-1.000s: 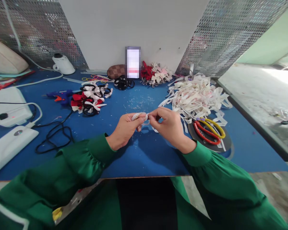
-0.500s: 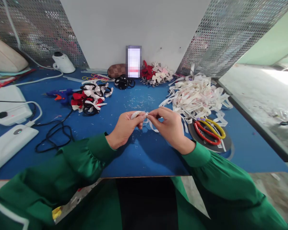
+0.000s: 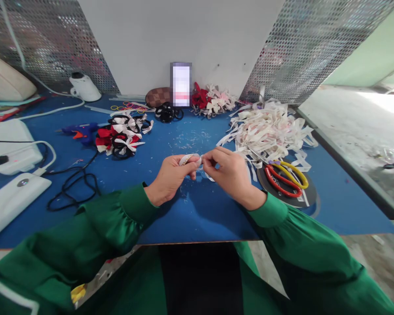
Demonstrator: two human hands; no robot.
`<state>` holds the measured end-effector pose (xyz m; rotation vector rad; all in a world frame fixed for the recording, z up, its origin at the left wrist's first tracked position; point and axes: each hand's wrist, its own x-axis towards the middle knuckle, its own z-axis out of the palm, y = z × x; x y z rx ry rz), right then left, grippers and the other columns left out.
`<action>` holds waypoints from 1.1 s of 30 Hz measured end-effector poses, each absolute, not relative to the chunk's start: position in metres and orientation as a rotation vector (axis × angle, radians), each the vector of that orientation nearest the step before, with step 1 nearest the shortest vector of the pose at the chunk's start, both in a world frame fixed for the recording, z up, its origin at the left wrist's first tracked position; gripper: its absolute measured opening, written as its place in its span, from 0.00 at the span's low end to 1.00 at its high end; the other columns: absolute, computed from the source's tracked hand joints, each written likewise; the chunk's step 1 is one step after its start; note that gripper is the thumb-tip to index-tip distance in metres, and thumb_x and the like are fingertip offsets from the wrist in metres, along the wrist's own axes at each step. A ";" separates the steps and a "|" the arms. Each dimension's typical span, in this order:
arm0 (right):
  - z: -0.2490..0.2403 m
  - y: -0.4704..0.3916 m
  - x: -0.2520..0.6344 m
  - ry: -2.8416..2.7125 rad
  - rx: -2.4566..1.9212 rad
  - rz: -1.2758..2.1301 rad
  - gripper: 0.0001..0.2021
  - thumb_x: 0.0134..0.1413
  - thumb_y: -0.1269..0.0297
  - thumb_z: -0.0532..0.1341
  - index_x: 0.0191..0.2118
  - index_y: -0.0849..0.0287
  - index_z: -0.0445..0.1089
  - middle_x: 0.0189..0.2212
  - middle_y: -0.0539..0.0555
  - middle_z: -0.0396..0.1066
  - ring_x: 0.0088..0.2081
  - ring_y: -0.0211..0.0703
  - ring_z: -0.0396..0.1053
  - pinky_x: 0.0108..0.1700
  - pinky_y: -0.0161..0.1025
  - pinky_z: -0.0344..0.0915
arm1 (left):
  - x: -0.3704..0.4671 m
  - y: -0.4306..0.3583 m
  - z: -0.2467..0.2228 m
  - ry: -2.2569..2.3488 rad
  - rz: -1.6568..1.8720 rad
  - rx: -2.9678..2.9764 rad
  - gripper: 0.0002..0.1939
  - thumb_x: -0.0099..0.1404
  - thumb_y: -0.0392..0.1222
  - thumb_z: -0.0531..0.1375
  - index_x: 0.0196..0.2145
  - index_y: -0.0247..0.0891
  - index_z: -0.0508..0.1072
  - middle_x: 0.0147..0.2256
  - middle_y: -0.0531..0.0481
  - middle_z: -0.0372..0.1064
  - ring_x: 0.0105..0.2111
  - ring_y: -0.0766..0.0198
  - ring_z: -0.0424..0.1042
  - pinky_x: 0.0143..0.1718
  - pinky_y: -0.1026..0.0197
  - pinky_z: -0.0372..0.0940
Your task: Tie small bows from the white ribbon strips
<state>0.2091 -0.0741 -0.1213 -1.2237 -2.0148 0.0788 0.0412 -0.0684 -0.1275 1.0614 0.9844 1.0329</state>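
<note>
Over the middle of the blue table, my left hand is closed around a white ribbon, with part of it looped over the fingers. My right hand pinches the ribbon beside the left thumb, its fingertips almost touching the left ones. A pale loose end hangs below the right fingers. To the right lies a heap of white ribbon strips. Scissors with red and yellow handles rest on a dark round disc near my right wrist.
Finished-looking bows on black hair ties lie at left by a blue glue gun. A phone leans against the back panel, with more bows beside it. A power strip, white power bank and black cable occupy the left.
The right fingers have drawn in tighter at the left thumb, and the ribbon's hanging end shows less. The view has shifted slightly.
</note>
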 end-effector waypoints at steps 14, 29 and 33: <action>-0.125 -0.073 0.204 -1.597 -1.264 0.816 0.04 0.52 0.64 0.65 0.31 0.59 0.74 0.25 0.50 0.75 0.26 0.37 0.70 0.28 0.35 0.63 | 0.040 -0.070 -0.122 1.054 1.051 1.214 0.14 0.56 0.42 0.66 0.17 0.37 0.72 0.18 0.52 0.66 0.25 0.66 0.65 0.31 0.61 0.62; -0.119 -0.075 0.204 -1.620 -1.270 0.788 0.05 0.53 0.64 0.65 0.33 0.59 0.75 0.26 0.51 0.76 0.27 0.38 0.72 0.29 0.35 0.65 | 0.040 -0.069 -0.123 1.043 1.033 1.153 0.12 0.56 0.40 0.65 0.17 0.37 0.72 0.17 0.54 0.66 0.24 0.67 0.64 0.35 0.61 0.62; -0.120 -0.075 0.203 -1.659 -1.292 0.708 0.04 0.53 0.64 0.65 0.30 0.59 0.73 0.25 0.50 0.75 0.26 0.36 0.69 0.27 0.34 0.62 | 0.040 -0.068 -0.124 1.005 1.006 1.152 0.12 0.56 0.40 0.64 0.17 0.37 0.72 0.18 0.54 0.65 0.24 0.67 0.64 0.34 0.61 0.61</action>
